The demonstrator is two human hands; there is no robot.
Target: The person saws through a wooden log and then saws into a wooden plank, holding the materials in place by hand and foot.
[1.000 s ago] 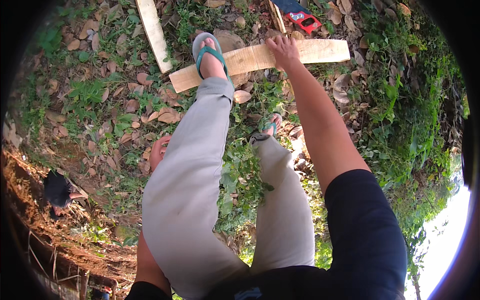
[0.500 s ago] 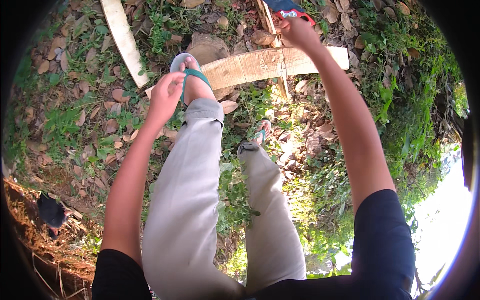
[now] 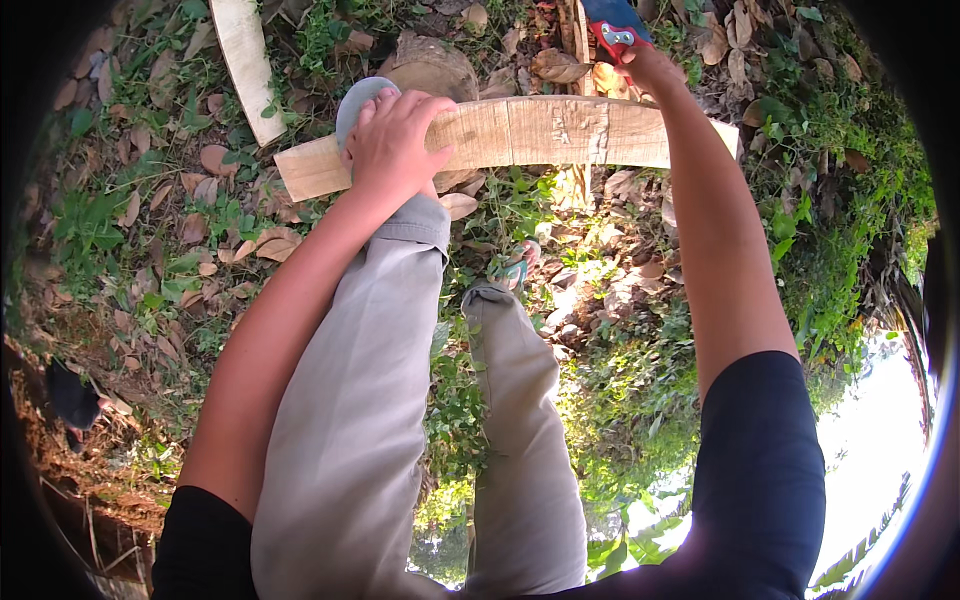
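A pale wooden plank point(image 3: 530, 132) lies crosswise in front of me, my sandalled left foot point(image 3: 362, 102) on it near its left end. My left hand point(image 3: 398, 145) reaches over the foot and the plank, fingers apart and thumb spread. How firmly it presses on the wood cannot be seen. Beyond the plank's right part, my right hand point(image 3: 652, 70) is closed around the red handle of a handsaw point(image 3: 618, 28). The saw's blue part runs out of the top of the view, so most of the blade is hidden.
A cut log point(image 3: 432, 68) lies behind the plank, and a narrow wooden strip point(image 3: 582, 35) stretches away under it. Another pale board point(image 3: 245, 70) rests at the far left. Dry leaves and low weeds cover the ground. A dark object point(image 3: 72, 393) shows at the left edge.
My left hand has moved right, from beside the foot to over it and the plank, its fingers spreading. The right hand and handsaw have shifted slightly right.
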